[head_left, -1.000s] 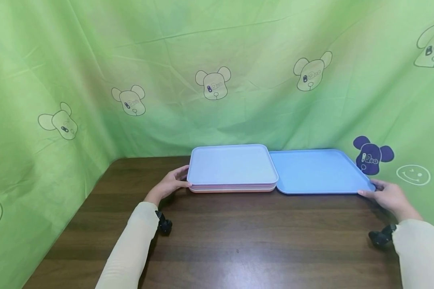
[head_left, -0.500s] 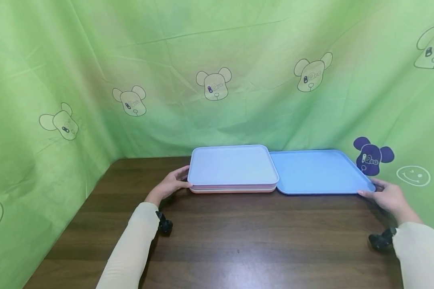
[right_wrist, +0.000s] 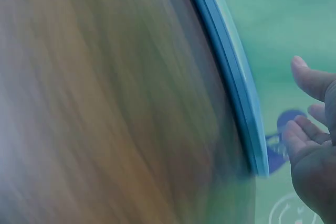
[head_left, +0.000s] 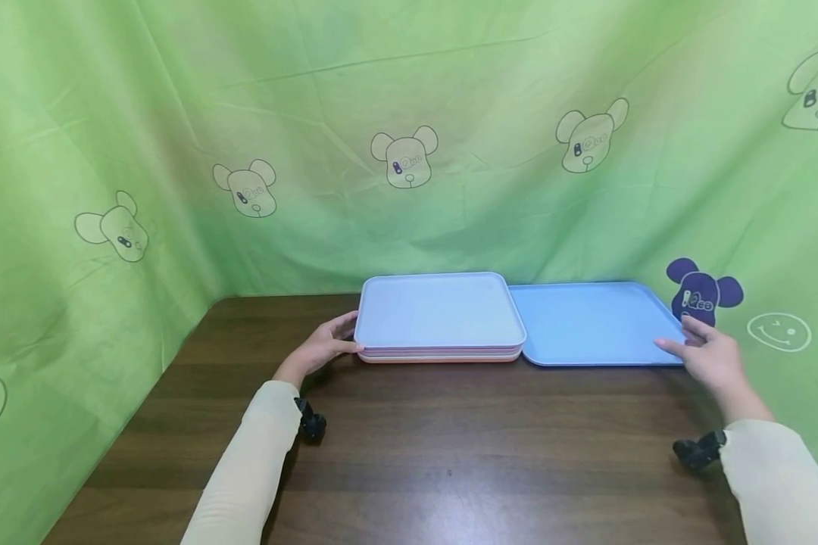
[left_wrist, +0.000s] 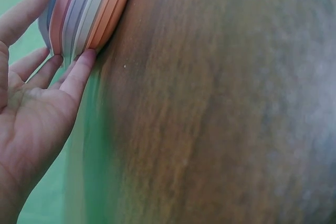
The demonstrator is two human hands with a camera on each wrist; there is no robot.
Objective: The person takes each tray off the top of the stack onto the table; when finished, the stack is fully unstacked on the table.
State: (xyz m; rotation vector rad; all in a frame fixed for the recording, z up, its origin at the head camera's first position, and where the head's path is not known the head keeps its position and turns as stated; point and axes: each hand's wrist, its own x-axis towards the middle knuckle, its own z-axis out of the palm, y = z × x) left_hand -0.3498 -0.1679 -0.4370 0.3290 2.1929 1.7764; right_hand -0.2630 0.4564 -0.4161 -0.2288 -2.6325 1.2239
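Atop the stack (head_left: 443,353) lies a seemingly pale-blue tray (head_left: 439,310).

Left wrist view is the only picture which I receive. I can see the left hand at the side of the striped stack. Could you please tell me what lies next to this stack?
Observer: In the head view, a blue tray lies at the right side of the stack.
Operator: Thank you. Does the other one of the hands touch that tray?
Observer: No. The right wrist view shows a visible gap between the right hand and the tray's edge.
Operator: I understand. And which shape has the stack, if one looks from above?
Observer: The head view shows its top as a pale blue rectangle with rounded corners.
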